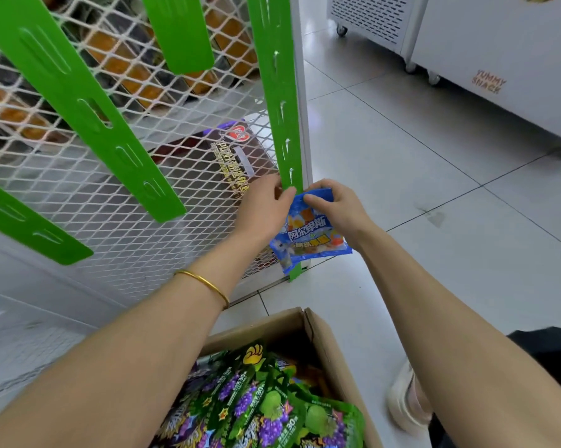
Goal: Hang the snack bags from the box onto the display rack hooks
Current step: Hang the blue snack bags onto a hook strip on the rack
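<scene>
The left hand (pixel 262 206) pinches the green clip strip (pixel 277 101) low down, thumb and fingers (pixel 280 192) closed on its edge. The right hand (pixel 335 205) grips the top of a blue snack bag (pixel 311 242) with curled fingers, holding it against the strip's lower part, just above the tiled floor (pixel 418 176). The strip hangs on the white mesh rack (pixel 111 208). Below, an open cardboard box (pixel 319 337) holds green grape-printed bags (pixel 266 402). A gold bangle (pixel 204 282) circles the left wrist.
</scene>
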The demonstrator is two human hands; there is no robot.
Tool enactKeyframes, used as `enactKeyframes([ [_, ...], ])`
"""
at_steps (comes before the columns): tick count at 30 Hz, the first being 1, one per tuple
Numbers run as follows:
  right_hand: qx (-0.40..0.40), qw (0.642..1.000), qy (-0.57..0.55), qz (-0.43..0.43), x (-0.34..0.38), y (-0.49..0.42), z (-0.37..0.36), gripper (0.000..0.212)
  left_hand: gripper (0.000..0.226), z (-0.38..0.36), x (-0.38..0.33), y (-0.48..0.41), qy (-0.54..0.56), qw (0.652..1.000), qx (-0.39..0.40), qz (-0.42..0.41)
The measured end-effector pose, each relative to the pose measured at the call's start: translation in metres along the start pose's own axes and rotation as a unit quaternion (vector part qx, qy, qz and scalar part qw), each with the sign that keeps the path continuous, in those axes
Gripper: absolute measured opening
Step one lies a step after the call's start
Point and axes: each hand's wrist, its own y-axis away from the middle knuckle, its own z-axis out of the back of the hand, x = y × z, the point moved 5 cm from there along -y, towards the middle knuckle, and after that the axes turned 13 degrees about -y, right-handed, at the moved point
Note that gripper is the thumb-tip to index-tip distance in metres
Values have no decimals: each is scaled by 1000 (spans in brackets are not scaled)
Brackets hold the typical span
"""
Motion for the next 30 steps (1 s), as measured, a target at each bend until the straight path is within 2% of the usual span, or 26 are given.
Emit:
enactKeyframes([
  [2, -1, 1000, -6, 7, -1, 1, -2, 3, 36, -1, 1, -3, -7, 1000, 17, 14],
  [4, -5, 1000, -9, 19, -2, 0, -4, 6, 44, 0, 1, -6, -1, 999, 35, 33],
  [10, -38, 991, 88, 94, 0, -5, -14, 6, 40, -2, 4, -9, 14, 993, 97, 61],
  [14, -57, 979, 144, 131, 6, -6, -19, 10, 42, -2, 4, -7, 24, 992, 109, 65],
  [21, -57, 983, 152, 85, -18, -1, -19, 17, 33, -3, 10, -4, 55, 989, 123, 64],
  [30, -60, 989, 134, 21, -45, -6, -17, 12, 41, -6, 18, 0, 61, 992, 99, 52],
])
